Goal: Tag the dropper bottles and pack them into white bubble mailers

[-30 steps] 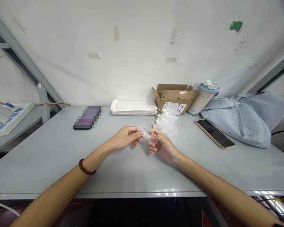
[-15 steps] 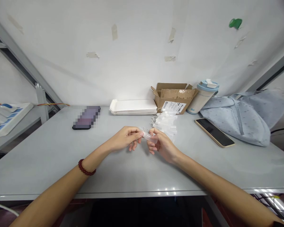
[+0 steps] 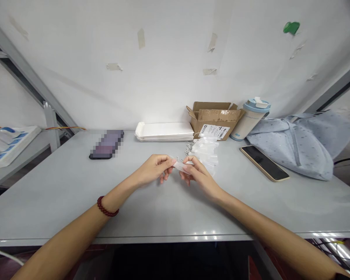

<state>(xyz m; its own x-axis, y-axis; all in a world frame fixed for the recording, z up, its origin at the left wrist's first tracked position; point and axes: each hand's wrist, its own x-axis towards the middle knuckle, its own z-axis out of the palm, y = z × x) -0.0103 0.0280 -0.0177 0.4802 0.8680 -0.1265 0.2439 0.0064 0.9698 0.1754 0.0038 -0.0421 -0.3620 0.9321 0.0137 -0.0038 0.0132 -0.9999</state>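
Above a grey tabletop (image 3: 61,194), a small clear piece (image 3: 181,166) is pinched at each end by the fingers of the left hand (image 3: 151,173) and right hand (image 3: 198,177), just before a pile of similar pieces (image 3: 206,152), seemingly kept within reach.

Our left arm (image 3: 76,233) lay in from 7 o'clock, bare, with the left wrist (image 3: 118,194) nearly straight. Our left hand (image 3: 153,171) sat a little toward 6 o'clock of the view's middle, knuckles up, thumb and forefinger pinched together and the other fingers loosely curled beneath. Our right arm (image 3: 265,229) lay in from 5 o'clock. Our right hand (image 3: 198,175) stood at 3 o'clock of the left one, its fingertips pinched too and pointing toward 10 o'clock. The two pinches almost met.
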